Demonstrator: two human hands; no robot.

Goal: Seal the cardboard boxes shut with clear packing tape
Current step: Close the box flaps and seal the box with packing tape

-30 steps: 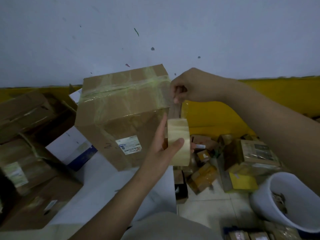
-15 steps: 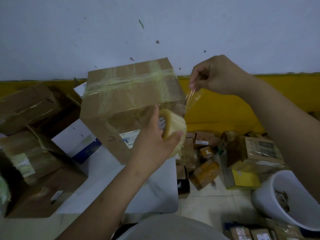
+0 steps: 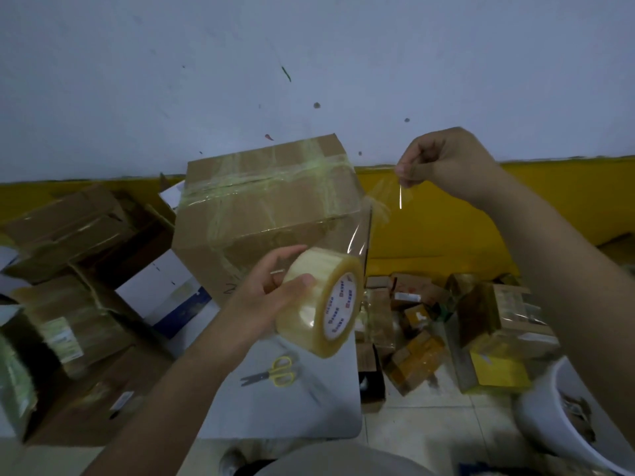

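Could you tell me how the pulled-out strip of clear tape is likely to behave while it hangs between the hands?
The tape strip looks thin and already wrinkles, so it is probably floppy and may fold onto itself. Pinched by the right hand and fed from the roll, it likely stays manageable only under tension.

The left hand (image 3: 271, 297) reaches in from near left, thumb and fingers curled round the roll (image 3: 323, 300). The right hand (image 3: 443, 159), raised far right, pinches the tape end (image 3: 395, 197) between thumb and fingertips.
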